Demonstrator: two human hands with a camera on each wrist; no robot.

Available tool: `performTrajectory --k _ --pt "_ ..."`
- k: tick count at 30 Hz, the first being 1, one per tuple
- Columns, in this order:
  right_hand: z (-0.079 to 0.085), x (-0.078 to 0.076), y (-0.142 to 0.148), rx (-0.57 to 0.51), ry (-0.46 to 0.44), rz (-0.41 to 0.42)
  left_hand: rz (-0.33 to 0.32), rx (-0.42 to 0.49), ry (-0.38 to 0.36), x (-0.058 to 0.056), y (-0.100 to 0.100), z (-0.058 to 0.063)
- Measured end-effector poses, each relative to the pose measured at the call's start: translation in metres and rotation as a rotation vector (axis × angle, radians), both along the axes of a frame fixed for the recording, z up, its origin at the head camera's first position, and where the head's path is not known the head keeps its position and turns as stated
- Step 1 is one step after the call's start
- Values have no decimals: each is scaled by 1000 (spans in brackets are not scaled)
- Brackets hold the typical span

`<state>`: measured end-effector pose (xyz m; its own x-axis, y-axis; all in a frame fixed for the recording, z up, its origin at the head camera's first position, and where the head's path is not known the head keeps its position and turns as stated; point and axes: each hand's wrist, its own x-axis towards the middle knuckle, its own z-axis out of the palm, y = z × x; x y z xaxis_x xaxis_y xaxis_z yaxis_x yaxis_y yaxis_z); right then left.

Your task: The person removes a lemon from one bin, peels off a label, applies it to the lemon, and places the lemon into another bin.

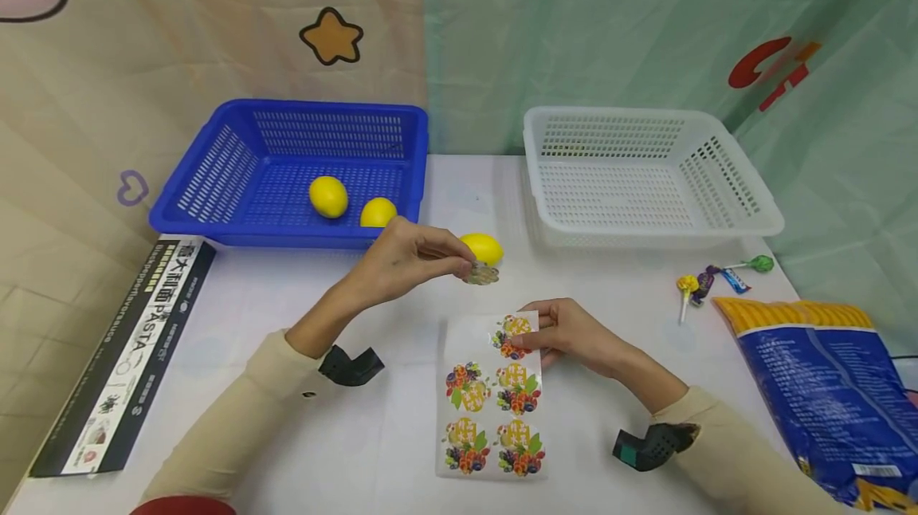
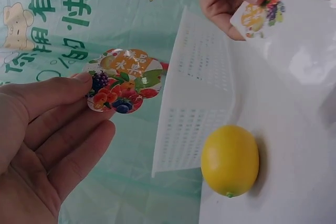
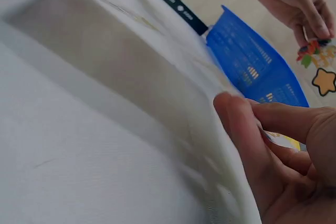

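Between thumb and finger, my left hand [image 1: 412, 260] pinches a fruit-printed sticker [image 2: 125, 81], raised off the table just in front of a lemon [image 1: 482, 249]. My right hand [image 1: 577, 340] grips the upper right edge of a sticker sheet [image 1: 492, 419], thumb on top. Several fruit stickers are on the sheet, and its upper left spot is bare. In the left wrist view the lemon [image 2: 230, 161] lies on the white table near the held sticker. Two more lemons, one [image 1: 328, 197] further left and one [image 1: 378, 213] near the front wall, lie in the blue basket [image 1: 287, 237].
A white basket [image 1: 653, 232] stands at the back right. Lollipops [image 1: 687, 285] and wrapped candies [image 1: 735, 281] lie in front of it. At the right edge is a blue and yellow bag [image 1: 825, 387]; a black pasta box [image 1: 122, 355] lies at the left.
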<state>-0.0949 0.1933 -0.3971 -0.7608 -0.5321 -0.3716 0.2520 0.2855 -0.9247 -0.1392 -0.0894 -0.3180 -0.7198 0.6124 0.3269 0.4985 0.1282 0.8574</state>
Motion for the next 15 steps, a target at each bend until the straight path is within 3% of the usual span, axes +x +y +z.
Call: performTrajectory --k 4,7,10,15 --pt "-3 7 -9 301 403 22 11 -7 -12 0 -1 0" --pt "-3 7 -10 481 661 -25 22 -11 -9 -1 -1 0" --pt "-2 -1 -2 471 676 -100 21 -12 -7 -1 -2 -1" --pt "-5 -31 24 226 485 -209 4 -6 -16 -1 -2 -3"
